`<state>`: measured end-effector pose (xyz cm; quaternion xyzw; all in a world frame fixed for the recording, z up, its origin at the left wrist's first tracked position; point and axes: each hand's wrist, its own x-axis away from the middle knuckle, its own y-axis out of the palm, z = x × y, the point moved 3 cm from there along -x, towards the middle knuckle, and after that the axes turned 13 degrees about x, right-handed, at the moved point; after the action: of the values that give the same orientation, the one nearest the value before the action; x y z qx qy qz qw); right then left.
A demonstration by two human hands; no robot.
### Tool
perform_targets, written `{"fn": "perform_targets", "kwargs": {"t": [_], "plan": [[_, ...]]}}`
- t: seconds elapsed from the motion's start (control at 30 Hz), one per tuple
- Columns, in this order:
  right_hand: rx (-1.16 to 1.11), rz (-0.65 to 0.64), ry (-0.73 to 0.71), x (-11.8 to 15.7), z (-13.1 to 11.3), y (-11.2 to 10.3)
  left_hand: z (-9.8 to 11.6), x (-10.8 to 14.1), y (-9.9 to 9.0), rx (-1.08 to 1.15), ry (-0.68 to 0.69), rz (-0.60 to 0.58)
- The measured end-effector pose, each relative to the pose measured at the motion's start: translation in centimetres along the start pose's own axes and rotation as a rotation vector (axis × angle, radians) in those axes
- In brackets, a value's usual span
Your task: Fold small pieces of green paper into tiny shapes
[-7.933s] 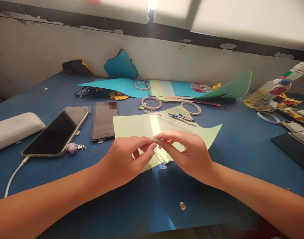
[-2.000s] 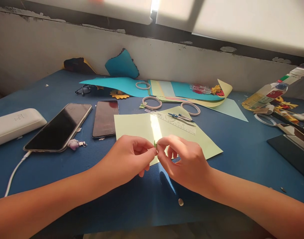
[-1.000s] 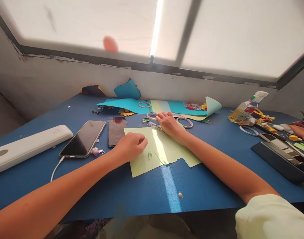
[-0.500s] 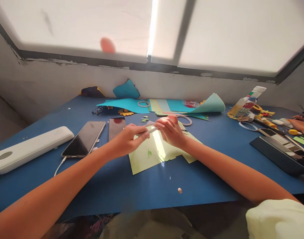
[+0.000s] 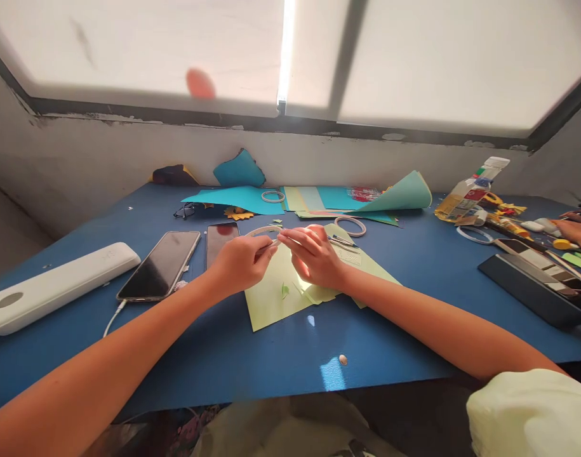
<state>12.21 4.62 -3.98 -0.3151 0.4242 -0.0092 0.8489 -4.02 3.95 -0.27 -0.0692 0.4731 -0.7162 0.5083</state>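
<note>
Above a pale green sheet [image 5: 275,308] on the blue table, my two hands meet fingertip to fingertip. My left hand [image 5: 245,259] is closed on a thin tape roll [image 5: 264,230], whose upper rim shows above the fingers. My right hand [image 5: 313,254] has its fingers pinched together at the roll's right side; part of the roll is hidden behind the fingers. Small green paper scraps [image 5: 285,291] lie on the sheet. Beside my right hand a pen [image 5: 343,242] rests on the paper. Another tape roll [image 5: 350,226] lies just beyond.
Left are a white power bank [image 5: 66,285], a phone [image 5: 160,266] and a second phone [image 5: 220,241]. Blue sheets [image 5: 237,199] lie at the back. Right stand a bottle [image 5: 468,190] and a dark case [image 5: 528,289]. Another person's hand [image 5: 578,231] shows at the right edge.
Both hands have shifted slightly left, and the tape roll is tilted so its rim now rises above the fingers. The pen beside my right hand shows more.
</note>
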Motion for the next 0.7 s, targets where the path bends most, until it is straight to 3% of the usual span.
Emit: {"fn": "perform_targets", "kwargs": {"t": [0.27, 0.53, 0.7], "plan": [[-0.032, 0.026, -0.024, -0.2, -0.5, -0.6, 0.2, -0.2, -0.3, -0.132, 0.016, 0.041], [-0.071, 0.024, 0.076, -0.5, -0.7, -0.6, 1.3, 0.3, 0.2, -0.149, 0.103, -0.027], [-0.098, 0.063, 0.116, -0.6, -0.6, -0.6, 1.6, 0.3, 0.1, -0.151, 0.092, 0.015]]}}
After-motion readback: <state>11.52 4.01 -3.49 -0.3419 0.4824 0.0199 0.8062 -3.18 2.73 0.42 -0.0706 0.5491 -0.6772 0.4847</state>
